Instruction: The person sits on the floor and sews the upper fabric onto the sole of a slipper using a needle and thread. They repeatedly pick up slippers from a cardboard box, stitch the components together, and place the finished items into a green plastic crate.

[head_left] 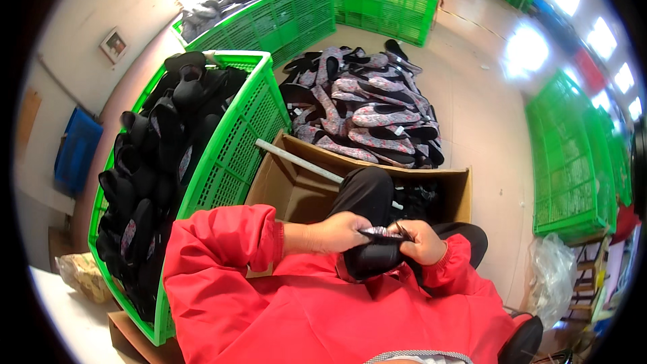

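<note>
Over my lap, both hands hold a black cloth shoe (372, 260) with a strip of light patterned lining showing at its opening. My left hand (342, 231) pinches the shoe's left edge, fingers closed. My right hand (424, 243) is closed on its right edge. A thin dark pointed piece sticks up by the right thumb; whether it is a tool or part of the shoe I cannot tell. Just beyond my knees stands an open cardboard box (464, 195) with dark items inside, partly hidden by my leg. A pale bar (296, 160) lies across the box's left corner.
At my left a green plastic crate (236, 145) is heaped with black shoes (151, 168). Beyond the box, flower-patterned shoes (377, 116) are piled on the floor. More green crates (387, 3) stand behind; a tall green stack (573, 162) and a clear plastic bag (551, 269) are at right.
</note>
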Demonstrator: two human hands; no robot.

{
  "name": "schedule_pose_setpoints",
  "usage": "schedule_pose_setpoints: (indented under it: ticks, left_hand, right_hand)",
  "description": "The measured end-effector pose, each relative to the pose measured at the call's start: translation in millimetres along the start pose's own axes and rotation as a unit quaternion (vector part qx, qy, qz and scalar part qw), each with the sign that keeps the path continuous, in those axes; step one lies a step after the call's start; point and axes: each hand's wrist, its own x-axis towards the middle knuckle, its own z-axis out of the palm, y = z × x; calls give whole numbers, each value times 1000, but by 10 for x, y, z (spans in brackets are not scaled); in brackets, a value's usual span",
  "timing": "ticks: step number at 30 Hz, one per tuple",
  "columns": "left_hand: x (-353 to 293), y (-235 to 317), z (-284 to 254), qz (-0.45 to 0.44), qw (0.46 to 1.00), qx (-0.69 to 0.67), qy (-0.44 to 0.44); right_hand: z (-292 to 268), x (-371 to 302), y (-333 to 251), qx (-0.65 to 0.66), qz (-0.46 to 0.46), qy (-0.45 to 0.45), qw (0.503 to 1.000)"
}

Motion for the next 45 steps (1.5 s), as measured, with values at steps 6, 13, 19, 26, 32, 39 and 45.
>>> schedule_pose_setpoints:
  ticks: [6,13,19,26,32,39,45]
  left_hand:
    - [-169,-283,363,-78,913,-397,-46]
    - [-112,-310,391,23,841,-536,-66]
    - [-117,-220,334,-1,785,-615,-72]
    - [-101,-272,350,81,746,-636,-180]
    - [18,-199,394,82,767,-598,-218]
    - [-60,66,373,151,716,-673,-108]
    - [80,69,247,243,730,-637,56]
  right_hand:
    - [176,-143,210,267,58,-34,961]
    - [152,-105,372,321,7,20,947]
    - [303,113,390,290,-15,128,948]
    - [383,205,379,299,8,133,945]
    - [192,286,390,324,68,-26,943]
    - [389,438,490,209,-67,186,958]
    - [660,322,744,395,-49,264,879]
